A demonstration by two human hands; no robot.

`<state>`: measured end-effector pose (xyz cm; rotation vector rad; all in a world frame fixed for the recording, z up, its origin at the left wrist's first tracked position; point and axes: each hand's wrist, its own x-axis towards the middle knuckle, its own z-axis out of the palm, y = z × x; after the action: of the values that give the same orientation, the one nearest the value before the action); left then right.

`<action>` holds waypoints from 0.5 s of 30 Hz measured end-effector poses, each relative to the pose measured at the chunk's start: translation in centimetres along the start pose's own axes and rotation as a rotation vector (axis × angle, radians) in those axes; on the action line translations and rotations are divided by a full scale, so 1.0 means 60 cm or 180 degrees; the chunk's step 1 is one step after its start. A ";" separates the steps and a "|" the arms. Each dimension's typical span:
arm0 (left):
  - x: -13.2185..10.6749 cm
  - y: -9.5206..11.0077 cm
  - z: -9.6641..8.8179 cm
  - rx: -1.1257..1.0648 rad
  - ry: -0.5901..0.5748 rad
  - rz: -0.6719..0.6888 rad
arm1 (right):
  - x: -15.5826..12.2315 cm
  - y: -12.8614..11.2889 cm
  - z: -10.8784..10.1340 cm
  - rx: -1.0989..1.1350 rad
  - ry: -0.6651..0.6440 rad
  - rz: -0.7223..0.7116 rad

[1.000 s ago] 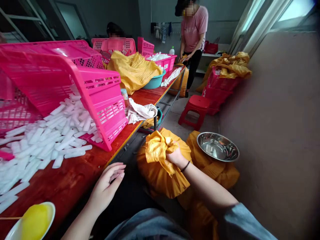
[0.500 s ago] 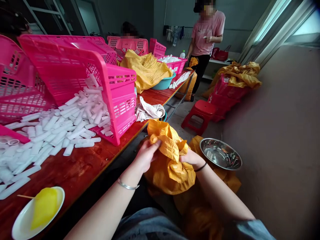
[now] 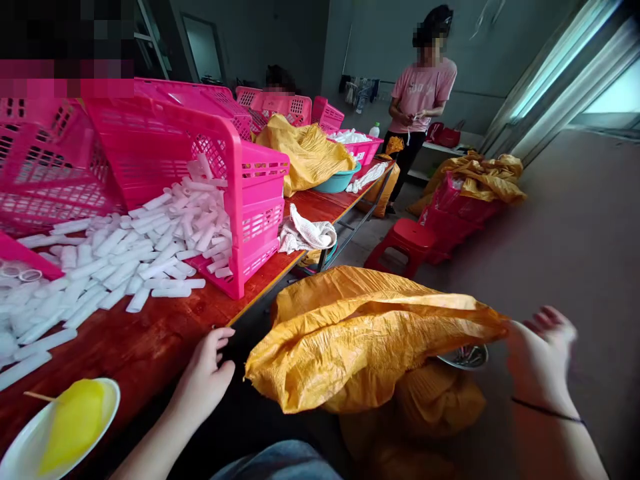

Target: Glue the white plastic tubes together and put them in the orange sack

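While the mouth of the orange sack (image 3: 350, 350) is stretched out sideways above the floor, its right end is grasped by the right hand (image 3: 543, 343). Cloth is pinched at the thumb side of that hand; the other fingers are raised and partly spread, and the exact finger contact cannot be made out. A dark band (image 3: 547, 409) is worn on the right wrist. The left hand (image 3: 206, 367) is held released and half open, fingers loosely bent, thumb set apart, close to the edge of the red worktop (image 3: 170, 327) and apart from the sack.

Sack placed right of the worktop; a metal basin (image 3: 473, 357) is partly hidden behind it. On the worktop, white tubes (image 3: 120, 260) are heaped at and within a tipped pink basket (image 3: 257, 220); a white cloth (image 3: 307, 233) is bunched just beyond. Yellow food (image 3: 75, 417) is carried on a white plate (image 3: 114, 403), nearest the viewer.
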<state>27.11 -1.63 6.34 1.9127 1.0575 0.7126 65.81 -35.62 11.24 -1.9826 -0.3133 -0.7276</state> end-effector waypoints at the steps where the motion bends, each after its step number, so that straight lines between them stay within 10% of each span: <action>1: -0.018 0.024 -0.006 0.0250 0.0286 0.0725 | -0.011 -0.026 -0.010 -0.0144 0.0221 -0.0158; 3: -0.054 0.083 0.003 0.0569 0.0333 0.2258 | -0.050 -0.084 -0.014 -0.0516 -0.0320 -0.0523; 6: -0.070 0.151 0.074 0.0844 -0.0799 0.3780 | -0.117 -0.154 0.031 -0.1217 -0.3054 -0.1358; 8: -0.038 0.164 0.142 0.1331 -0.0885 0.3495 | -0.143 -0.175 0.090 -0.1523 -0.3399 -0.1620; 11: 0.048 0.145 0.227 0.2072 -0.0891 0.1860 | -0.144 -0.174 0.191 -0.1787 -0.2705 -0.1647; 15: 0.107 0.092 0.273 0.2259 -0.1013 0.1038 | -0.113 -0.140 0.286 -0.1655 -0.2590 -0.1507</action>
<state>45.18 -4.05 3.38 2.7392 0.8622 0.1769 62.51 -16.07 6.96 -2.6815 -1.2053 -0.2423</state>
